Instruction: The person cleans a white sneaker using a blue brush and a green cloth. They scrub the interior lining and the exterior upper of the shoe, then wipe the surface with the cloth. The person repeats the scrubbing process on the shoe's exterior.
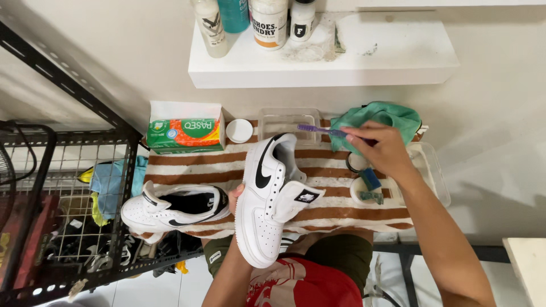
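Head view, left hand (236, 196) cradling white sneaker (264, 199), right hand (384, 150) pinching purple toothbrush (318, 130)

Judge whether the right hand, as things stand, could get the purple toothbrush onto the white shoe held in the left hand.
Probably yes: the right hand holds the toothbrush just above the shoe, with nothing between them.

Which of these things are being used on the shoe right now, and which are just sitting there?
In use:
- white sneaker, held by the left hand
- purple toothbrush, held by the right hand

Just lying about:
- second white sneaker on the striped towel
- tissue box
- small white lid
- green cloth
- bottles on the shelf
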